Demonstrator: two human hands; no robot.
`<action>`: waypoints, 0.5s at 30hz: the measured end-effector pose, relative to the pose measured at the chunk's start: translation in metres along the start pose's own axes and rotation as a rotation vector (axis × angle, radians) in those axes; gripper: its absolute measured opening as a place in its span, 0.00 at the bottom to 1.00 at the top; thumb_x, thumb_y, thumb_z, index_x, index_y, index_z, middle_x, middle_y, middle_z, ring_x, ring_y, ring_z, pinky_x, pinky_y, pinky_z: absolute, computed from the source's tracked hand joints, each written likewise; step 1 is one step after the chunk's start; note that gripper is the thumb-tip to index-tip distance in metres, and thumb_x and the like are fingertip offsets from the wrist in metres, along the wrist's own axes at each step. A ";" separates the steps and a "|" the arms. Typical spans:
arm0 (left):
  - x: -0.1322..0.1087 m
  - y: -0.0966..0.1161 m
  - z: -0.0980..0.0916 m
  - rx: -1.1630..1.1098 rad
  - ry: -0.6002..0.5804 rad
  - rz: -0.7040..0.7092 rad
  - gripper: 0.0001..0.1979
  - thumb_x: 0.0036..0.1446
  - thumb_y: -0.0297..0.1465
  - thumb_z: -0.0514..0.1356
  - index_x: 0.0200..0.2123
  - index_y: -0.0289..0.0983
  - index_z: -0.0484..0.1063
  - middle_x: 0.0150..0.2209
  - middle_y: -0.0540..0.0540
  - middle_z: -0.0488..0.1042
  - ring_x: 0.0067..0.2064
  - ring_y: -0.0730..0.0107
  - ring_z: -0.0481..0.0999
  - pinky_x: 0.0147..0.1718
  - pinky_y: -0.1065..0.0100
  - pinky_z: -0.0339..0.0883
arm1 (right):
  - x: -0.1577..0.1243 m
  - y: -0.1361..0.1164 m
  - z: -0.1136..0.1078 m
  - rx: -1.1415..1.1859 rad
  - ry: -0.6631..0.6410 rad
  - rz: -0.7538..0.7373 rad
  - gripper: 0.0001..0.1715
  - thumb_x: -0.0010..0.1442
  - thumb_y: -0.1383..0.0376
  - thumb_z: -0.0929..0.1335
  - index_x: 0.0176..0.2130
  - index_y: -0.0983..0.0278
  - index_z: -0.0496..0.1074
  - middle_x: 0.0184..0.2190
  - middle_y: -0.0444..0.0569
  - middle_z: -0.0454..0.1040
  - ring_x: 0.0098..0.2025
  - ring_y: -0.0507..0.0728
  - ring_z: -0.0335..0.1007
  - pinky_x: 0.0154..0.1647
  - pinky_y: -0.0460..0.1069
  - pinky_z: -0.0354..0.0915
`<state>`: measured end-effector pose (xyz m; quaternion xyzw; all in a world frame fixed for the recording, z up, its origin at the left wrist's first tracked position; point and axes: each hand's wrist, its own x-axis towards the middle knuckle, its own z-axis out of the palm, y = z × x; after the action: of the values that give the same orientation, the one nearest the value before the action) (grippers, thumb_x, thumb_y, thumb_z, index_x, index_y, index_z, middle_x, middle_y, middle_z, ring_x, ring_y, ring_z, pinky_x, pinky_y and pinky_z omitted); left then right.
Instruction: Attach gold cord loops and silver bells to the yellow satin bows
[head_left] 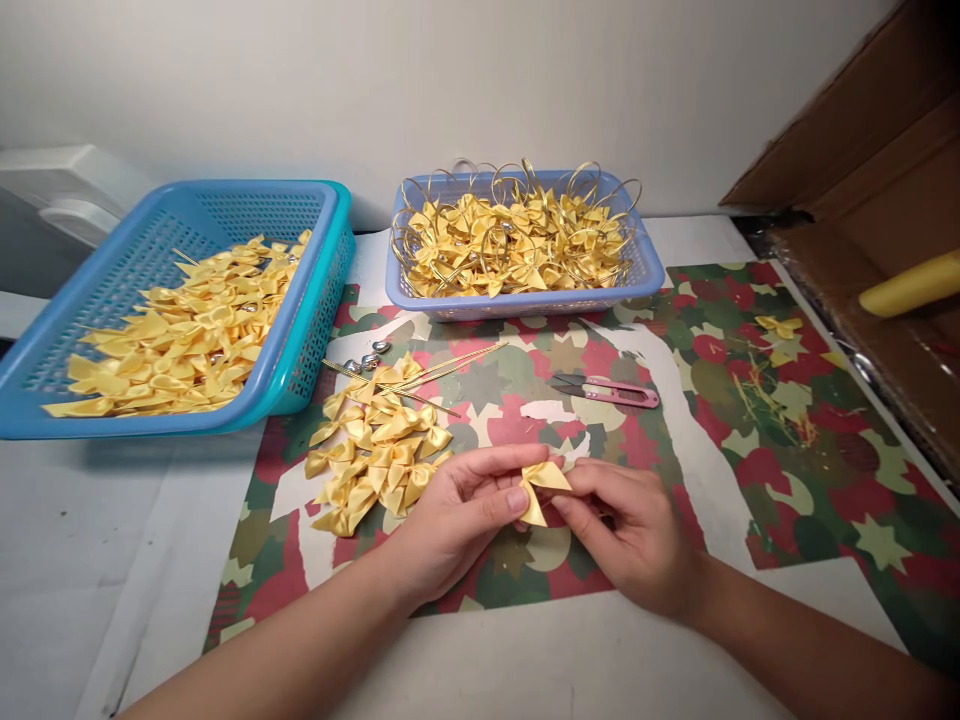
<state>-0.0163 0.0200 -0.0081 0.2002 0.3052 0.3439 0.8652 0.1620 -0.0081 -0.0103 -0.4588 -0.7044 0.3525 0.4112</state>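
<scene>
A small yellow satin bow (543, 484) is pinched between both of my hands just above the patterned mat. My left hand (459, 514) grips its left side with thumb and fingertips. My right hand (624, 530) pinches its right side, fingers curled. To the left of my hands lies a loose pile of the same yellow bows (377, 446), with thin gold sticks (439, 372) and small silver beads (369, 358) behind it.
A teal basket (315, 290) of plain bows sits at the back left. A lavender basket (651, 268) holds bows with gold wire loops. Pink thread snips (609, 391) lie on the red-green mat (787, 440). A single bow (778, 325) and cardboard (855, 150) are at right.
</scene>
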 end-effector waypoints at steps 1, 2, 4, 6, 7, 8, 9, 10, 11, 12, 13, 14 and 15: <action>0.000 0.000 0.000 -0.008 -0.010 0.005 0.13 0.46 0.29 0.73 0.39 0.41 0.82 0.36 0.48 0.83 0.36 0.75 0.80 0.36 0.78 0.71 | 0.000 0.000 0.000 -0.001 0.003 -0.006 0.12 0.62 0.73 0.63 0.28 0.62 0.64 0.20 0.39 0.60 0.21 0.49 0.54 0.22 0.44 0.54; 0.000 0.001 0.001 -0.018 -0.022 0.010 0.13 0.47 0.28 0.72 0.39 0.41 0.82 0.36 0.48 0.83 0.37 0.75 0.80 0.38 0.78 0.71 | 0.000 0.000 0.000 -0.001 0.004 -0.008 0.11 0.62 0.74 0.63 0.28 0.62 0.64 0.20 0.39 0.60 0.22 0.48 0.54 0.22 0.44 0.54; 0.000 0.001 0.001 -0.038 -0.050 0.012 0.13 0.48 0.27 0.71 0.40 0.41 0.82 0.36 0.48 0.83 0.37 0.75 0.81 0.40 0.77 0.72 | -0.001 0.000 0.000 0.001 0.001 -0.009 0.11 0.62 0.74 0.63 0.28 0.62 0.65 0.20 0.39 0.60 0.22 0.48 0.54 0.22 0.44 0.54; 0.000 0.001 0.001 -0.053 -0.073 0.014 0.13 0.49 0.26 0.71 0.40 0.41 0.82 0.37 0.48 0.83 0.38 0.75 0.81 0.41 0.77 0.72 | -0.001 0.000 -0.001 0.005 0.000 -0.009 0.11 0.62 0.74 0.64 0.29 0.63 0.65 0.20 0.39 0.61 0.22 0.48 0.54 0.23 0.44 0.54; 0.001 0.001 0.001 -0.057 -0.080 0.016 0.13 0.49 0.25 0.70 0.40 0.41 0.82 0.37 0.48 0.84 0.38 0.74 0.82 0.41 0.77 0.73 | -0.001 0.000 -0.001 0.006 0.000 -0.009 0.11 0.62 0.74 0.64 0.29 0.63 0.65 0.20 0.39 0.61 0.22 0.48 0.54 0.23 0.44 0.54; 0.001 0.001 0.000 -0.062 -0.086 0.018 0.13 0.50 0.25 0.70 0.41 0.41 0.81 0.38 0.48 0.84 0.39 0.74 0.82 0.42 0.77 0.73 | -0.001 0.000 -0.001 0.007 -0.001 -0.011 0.11 0.62 0.74 0.64 0.29 0.63 0.65 0.20 0.39 0.61 0.22 0.48 0.54 0.23 0.44 0.54; 0.001 0.001 0.000 -0.065 -0.092 0.020 0.13 0.50 0.25 0.70 0.41 0.40 0.81 0.38 0.48 0.84 0.39 0.74 0.82 0.42 0.77 0.73 | -0.001 0.000 -0.001 0.007 0.000 -0.013 0.11 0.62 0.74 0.64 0.29 0.63 0.65 0.20 0.39 0.61 0.22 0.48 0.55 0.23 0.44 0.54; 0.001 0.001 0.000 -0.069 -0.097 0.023 0.13 0.50 0.25 0.70 0.41 0.40 0.81 0.38 0.48 0.84 0.39 0.74 0.82 0.42 0.76 0.73 | -0.001 0.000 -0.001 0.007 0.001 -0.013 0.11 0.62 0.74 0.64 0.29 0.63 0.65 0.20 0.39 0.61 0.22 0.48 0.55 0.23 0.44 0.54; 0.001 0.000 0.000 -0.071 -0.102 0.025 0.13 0.50 0.25 0.70 0.42 0.40 0.81 0.39 0.48 0.84 0.40 0.74 0.82 0.42 0.76 0.73 | -0.001 0.000 -0.001 0.006 0.003 -0.014 0.11 0.62 0.74 0.64 0.29 0.63 0.65 0.20 0.39 0.61 0.22 0.48 0.55 0.23 0.44 0.54; 0.001 0.000 0.000 -0.072 -0.108 0.026 0.13 0.51 0.24 0.70 0.42 0.40 0.81 0.39 0.48 0.84 0.40 0.73 0.82 0.43 0.76 0.73 | -0.001 0.000 -0.001 0.006 0.003 -0.014 0.11 0.62 0.74 0.64 0.29 0.63 0.65 0.20 0.40 0.61 0.22 0.48 0.55 0.23 0.44 0.54; 0.001 0.000 0.000 -0.072 -0.114 0.025 0.13 0.51 0.24 0.69 0.42 0.40 0.81 0.39 0.48 0.84 0.40 0.74 0.82 0.43 0.76 0.73 | -0.001 0.000 0.000 0.006 0.004 -0.014 0.11 0.62 0.74 0.64 0.29 0.63 0.65 0.20 0.40 0.61 0.22 0.48 0.54 0.23 0.44 0.54; 0.001 0.000 0.000 -0.071 -0.118 0.022 0.13 0.51 0.24 0.69 0.42 0.40 0.81 0.39 0.48 0.84 0.40 0.74 0.82 0.43 0.77 0.73 | -0.001 0.001 0.000 0.006 0.004 -0.015 0.11 0.62 0.74 0.64 0.29 0.63 0.65 0.20 0.40 0.61 0.22 0.48 0.54 0.23 0.44 0.54; 0.001 0.000 0.000 -0.069 -0.121 0.019 0.14 0.51 0.24 0.69 0.42 0.40 0.81 0.39 0.48 0.84 0.41 0.74 0.82 0.43 0.77 0.73 | -0.001 0.001 0.000 0.008 0.003 -0.015 0.11 0.61 0.74 0.64 0.29 0.63 0.65 0.20 0.40 0.61 0.22 0.48 0.54 0.23 0.44 0.54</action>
<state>-0.0158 0.0202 -0.0084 0.1935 0.2385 0.3497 0.8851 0.1629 -0.0091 -0.0113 -0.4524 -0.7058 0.3516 0.4166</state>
